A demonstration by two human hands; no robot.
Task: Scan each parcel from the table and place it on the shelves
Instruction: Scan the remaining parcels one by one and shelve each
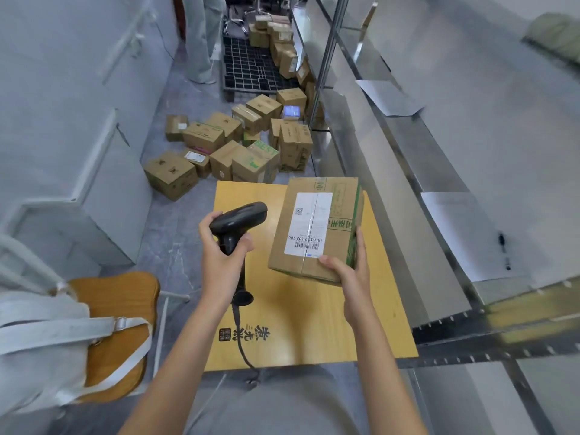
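Observation:
My right hand [351,274] grips the near right corner of a brown cardboard parcel [342,215], thumb on top, holding it tilted above the yellow wooden table [314,334]. A white shipping label with a barcode [309,227] faces up on the parcel. My left hand [219,259] grips the handle of a black corded barcode scanner [238,218], whose head points toward the parcel from its left, a short gap away. The metal shelves [439,158] run along the right side.
Several cardboard boxes [232,149] lie piled on the floor beyond the table, more along the shelf toward a black pallet [248,67]. A wooden chair [122,309] with a white bag [47,340] stands at left. Grey cabinets [78,136] line the left wall. A person's legs [201,42] stand far back.

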